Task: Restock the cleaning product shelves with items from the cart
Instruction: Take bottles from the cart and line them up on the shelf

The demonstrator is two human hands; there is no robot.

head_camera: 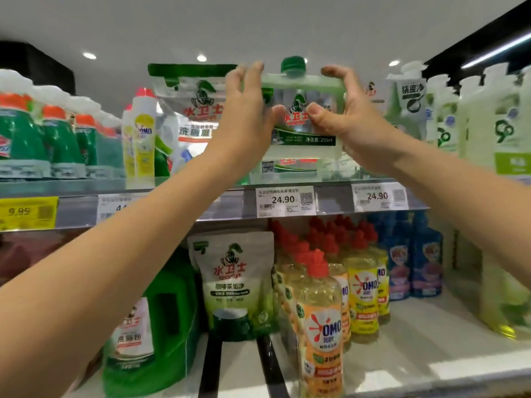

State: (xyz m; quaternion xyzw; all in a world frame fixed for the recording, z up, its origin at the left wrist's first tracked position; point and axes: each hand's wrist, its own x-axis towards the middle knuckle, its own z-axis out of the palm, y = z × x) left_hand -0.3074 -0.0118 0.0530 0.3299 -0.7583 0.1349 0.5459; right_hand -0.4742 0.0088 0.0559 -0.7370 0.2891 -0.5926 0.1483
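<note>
Nearest, one orange-label OMO bottle (319, 320) fronts the lower shelf. Farther up, the left hand (247, 110) and right hand (347, 122) both clasp one green-capped bottle (304, 139) above the upper shelf (333, 202), just over one matching bottle (290, 168). It looks like the placing step; next it needs setting down squarely.

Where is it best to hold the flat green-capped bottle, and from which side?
Take the bottle by its two narrow sides, left hand from the left, right hand from the right. It is wide, flat and upright, so this likely keeps it level.
</note>
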